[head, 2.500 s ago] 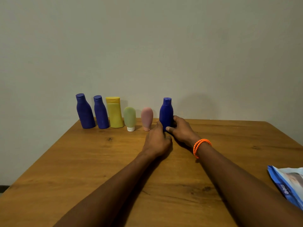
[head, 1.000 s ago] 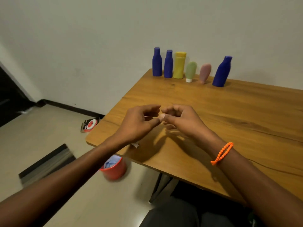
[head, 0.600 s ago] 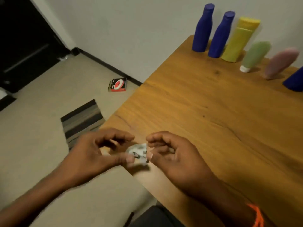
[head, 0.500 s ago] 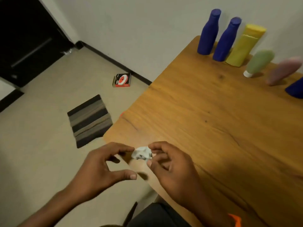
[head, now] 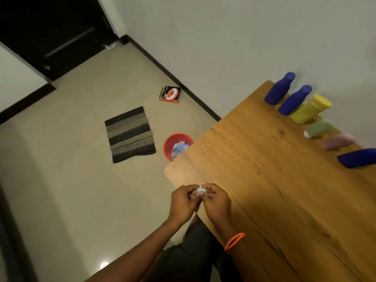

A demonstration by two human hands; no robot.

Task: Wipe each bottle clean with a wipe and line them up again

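Several bottles stand in a row along the far edge of the wooden table (head: 264, 180): two blue bottles (head: 279, 89) (head: 295, 100), a yellow bottle (head: 309, 109), a green tube (head: 319, 129), a pink tube (head: 337, 141) and a third blue bottle (head: 358, 157) at the right edge of view. At the table's near left edge my left hand (head: 183, 202) and my right hand (head: 217, 202) meet, both pinching a small crumpled white wipe (head: 200, 189) between their fingertips. An orange bracelet circles my right wrist.
A red bin (head: 173, 144) holding crumpled wipes stands on the floor under the table's left corner. A striped mat (head: 129, 134) and a red-and-black box (head: 170, 94) lie on the floor farther left. A dark door is at the top left.
My hands left the last blue bottle and drew back to the table's left edge. My view swung left and down. Both hands now pinch the balled wipe together.
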